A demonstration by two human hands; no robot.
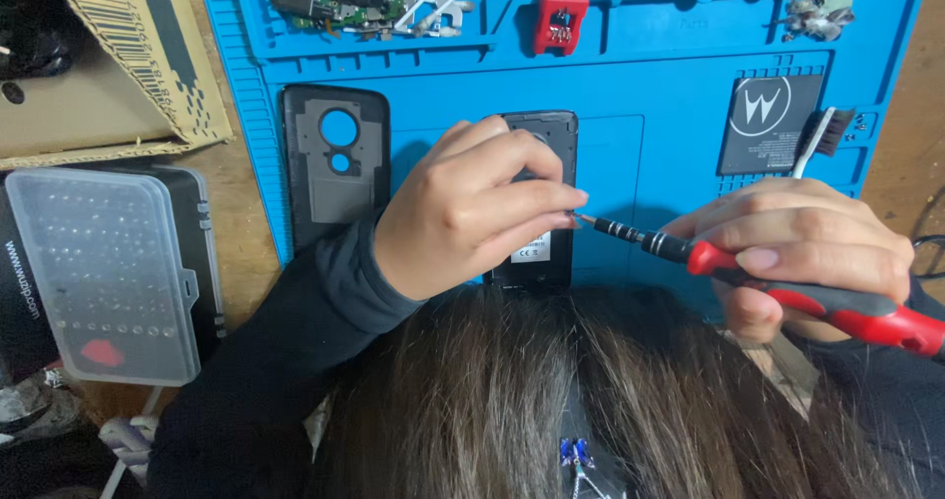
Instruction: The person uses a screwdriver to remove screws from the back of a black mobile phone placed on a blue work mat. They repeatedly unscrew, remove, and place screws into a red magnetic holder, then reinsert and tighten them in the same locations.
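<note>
We grip a red-and-black precision screwdriver [787,287] in our right hand [802,248], fingers closed round its handle, the thin metal shaft pointing left. Its tip meets the fingertips of our left hand [472,209], which are pinched together right at the bit; whether a screw sits between them we cannot tell. That left hand hovers over an opened black smartphone [536,199] lying upright on the blue silicone repair mat [669,95], covering much of its middle.

Just left of the phone on the mat lies its removed dark back cover [335,164], with round camera cut-outs. Right of our hands, near the mat's edge, rests a flat black phone battery [770,123], and beside it a small white-handled brush [822,140]. Along the mat's top trays sit a circuit board with loose parts [340,2] and a small red tool [560,22]. Off the mat to the left are a clear plastic bit case [103,273] and a cardboard box [108,56]. Long brown hair [591,401] fills the foreground.
</note>
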